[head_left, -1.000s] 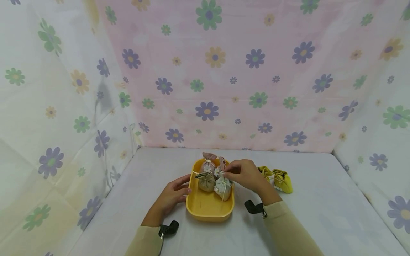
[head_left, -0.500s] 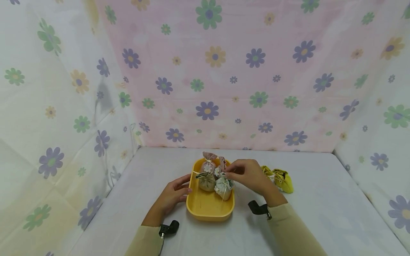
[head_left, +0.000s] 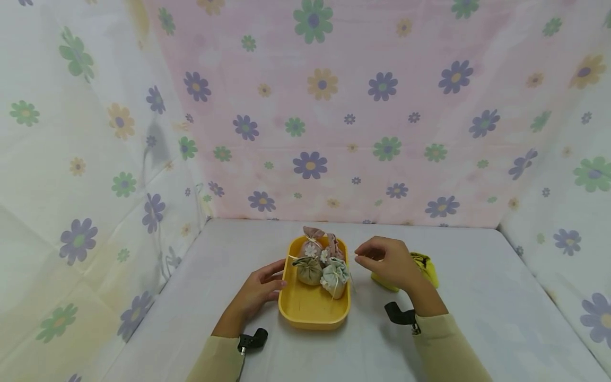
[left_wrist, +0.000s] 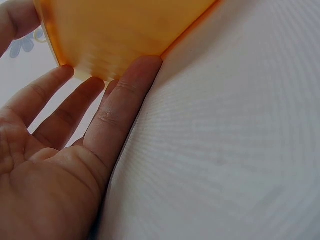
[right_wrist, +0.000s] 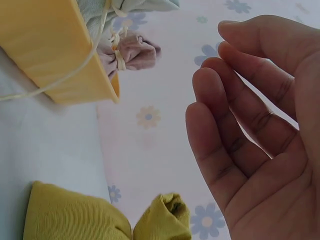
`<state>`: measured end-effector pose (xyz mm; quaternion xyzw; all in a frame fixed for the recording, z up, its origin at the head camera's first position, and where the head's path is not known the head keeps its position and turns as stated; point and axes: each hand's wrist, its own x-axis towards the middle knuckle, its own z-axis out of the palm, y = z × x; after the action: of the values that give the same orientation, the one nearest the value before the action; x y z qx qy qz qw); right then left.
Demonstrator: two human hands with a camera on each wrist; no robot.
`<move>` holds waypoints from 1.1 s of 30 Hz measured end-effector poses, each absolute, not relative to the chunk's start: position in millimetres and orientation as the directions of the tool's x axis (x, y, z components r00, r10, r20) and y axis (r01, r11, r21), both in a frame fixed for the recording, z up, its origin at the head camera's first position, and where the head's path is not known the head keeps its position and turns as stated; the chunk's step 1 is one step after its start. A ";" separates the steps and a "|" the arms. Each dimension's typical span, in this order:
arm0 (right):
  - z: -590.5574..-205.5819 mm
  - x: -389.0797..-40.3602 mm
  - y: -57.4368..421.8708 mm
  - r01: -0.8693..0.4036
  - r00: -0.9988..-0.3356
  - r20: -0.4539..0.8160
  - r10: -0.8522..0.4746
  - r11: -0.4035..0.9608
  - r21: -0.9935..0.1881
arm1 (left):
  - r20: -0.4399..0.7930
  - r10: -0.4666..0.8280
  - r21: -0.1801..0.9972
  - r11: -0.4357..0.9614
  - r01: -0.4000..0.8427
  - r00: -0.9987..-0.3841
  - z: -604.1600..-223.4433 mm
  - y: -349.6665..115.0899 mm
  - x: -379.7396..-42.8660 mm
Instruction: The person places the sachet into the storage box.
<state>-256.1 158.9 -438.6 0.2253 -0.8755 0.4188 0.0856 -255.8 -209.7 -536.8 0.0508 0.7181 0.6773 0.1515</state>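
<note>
A yellow plastic bin [head_left: 312, 310] holds several small tied cloth pouches: a pink one [head_left: 311, 247], another pinkish one with dark edging behind the others, an olive one [head_left: 308, 272] and a pale blue-green one [head_left: 335, 277]. My left hand [head_left: 256, 292] rests against the bin's left side; in the left wrist view its fingertips touch the wall [left_wrist: 130, 30], fingers fairly straight. Just right of the rim hovers my right hand [head_left: 389, 263], fingers loosely bent and holding nothing. Beneath and behind it lie yellow-green pouches [head_left: 427, 269], partly hidden by the hand.
The bin stands on a white-covered table [head_left: 487, 297]. Flower-printed cloth [head_left: 334, 132] rises behind it and at both sides. A pale drawstring [right_wrist: 65, 77] hangs over the bin's right wall. A black wrist camera [head_left: 401, 314] is strapped to the right wrist.
My right hand has let go of the pale blue-green pouch and moved right, away from the bin, over the yellow-green pouches. My left hand and the bin have stayed in place.
</note>
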 end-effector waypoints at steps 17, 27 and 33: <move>-437.9 -251.5 205.5 -0.426 -0.902 0.376 -0.212 0.586 -0.690 | -0.145 0.283 0.989 0.062 -0.132 -0.948 -537.8 -209.0 -254.5; -439.8 -248.9 226.2 -0.332 -0.934 0.333 -0.127 0.650 -0.684 | -0.157 0.264 0.987 0.062 -0.145 -0.952 -536.1 -209.9 -254.0; -439.0 -246.7 235.5 -0.235 -0.970 0.223 -0.101 0.639 -0.733 | -0.149 0.280 0.989 0.057 -0.138 -0.948 -536.1 -208.1 -254.7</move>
<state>-246.7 235.5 -439.0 0.0933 -0.9016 0.4146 0.0809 -254.7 -208.1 -536.1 0.0499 0.7108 0.6848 0.1526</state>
